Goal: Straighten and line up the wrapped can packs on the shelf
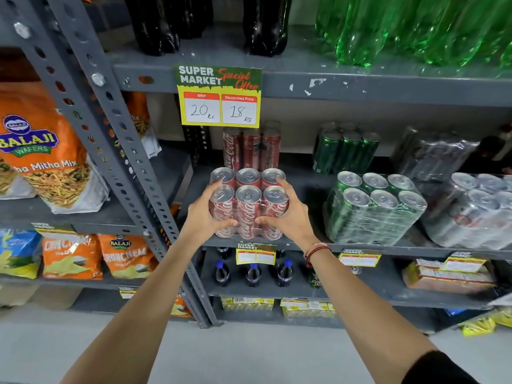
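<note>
Two hands clamp the red Coca-Cola six-pack, which stands upright at the front edge of the grey metal shelf, close to the shelf's left end beside the perforated upright. The left hand presses against the pack's left side, thumb across the front cans. The right hand presses against the right side, thumb at the front and one fingertip resting on the rear right can top. A red thread band circles the right wrist.

A second red can pack stands directly behind, towards the rear edge. To the right, a wrapped green can pack sits at the front edge, turned slightly out of line with it. Another green pack stands behind it. A wrapped silver can pack occupies the right end, also skewed. A yellow price tag hangs from the shelf edge above, marked 20 and 18.
</note>
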Motion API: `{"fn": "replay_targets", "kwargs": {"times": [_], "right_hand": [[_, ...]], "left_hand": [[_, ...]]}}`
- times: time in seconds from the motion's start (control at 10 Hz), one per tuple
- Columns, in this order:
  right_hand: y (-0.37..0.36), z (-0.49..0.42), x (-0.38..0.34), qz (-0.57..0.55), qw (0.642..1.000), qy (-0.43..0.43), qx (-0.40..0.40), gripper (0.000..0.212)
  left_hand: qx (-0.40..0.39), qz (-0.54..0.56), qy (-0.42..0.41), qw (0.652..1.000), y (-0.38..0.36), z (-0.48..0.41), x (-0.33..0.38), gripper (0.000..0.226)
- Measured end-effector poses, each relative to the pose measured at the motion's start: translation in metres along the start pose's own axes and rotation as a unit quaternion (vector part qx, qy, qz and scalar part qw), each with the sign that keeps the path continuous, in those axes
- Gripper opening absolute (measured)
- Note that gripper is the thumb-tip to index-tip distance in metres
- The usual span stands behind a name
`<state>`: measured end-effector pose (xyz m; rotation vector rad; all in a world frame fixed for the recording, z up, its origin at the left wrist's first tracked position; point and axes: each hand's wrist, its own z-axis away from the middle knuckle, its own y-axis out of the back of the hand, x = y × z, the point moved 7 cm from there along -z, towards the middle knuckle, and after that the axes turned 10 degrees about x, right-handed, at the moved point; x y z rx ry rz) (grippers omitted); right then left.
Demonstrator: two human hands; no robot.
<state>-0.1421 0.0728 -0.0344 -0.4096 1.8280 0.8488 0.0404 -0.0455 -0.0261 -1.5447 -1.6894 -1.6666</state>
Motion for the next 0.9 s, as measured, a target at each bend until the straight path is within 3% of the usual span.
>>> {"fn": "replay_targets", "kwargs": {"times": [0.6, 0.7, 0.8, 0.9], "right_hand": [[0.009, 0.006, -0.016, 0.014, 1.0, 0.0, -0.027, 0.099], [0.029, 0.017, -0.053, 0.068, 0.995, 0.072, -0.002, 0.083], [0.077, 0.03, -0.1, 0.051, 0.987, 0.133, 0.075, 0.057], [0.145, 0.054, -0.155, -0.058, 0.963, 0.209, 0.158, 0.036]], "left_hand": [[-0.014, -0.057, 0.025, 0.998, 0.001, 0.004, 0.008, 0.099], [0.009, -0.119, 0.018, 0.993, 0.009, 0.012, 0.021, 0.087], [0.044, -0.121, -0.053, 0.99, 0.028, 0.019, 0.063, 0.065], [-0.01, -0.054, -0.089, 0.994, 0.04, 0.026, 0.113, 0.054]]}}
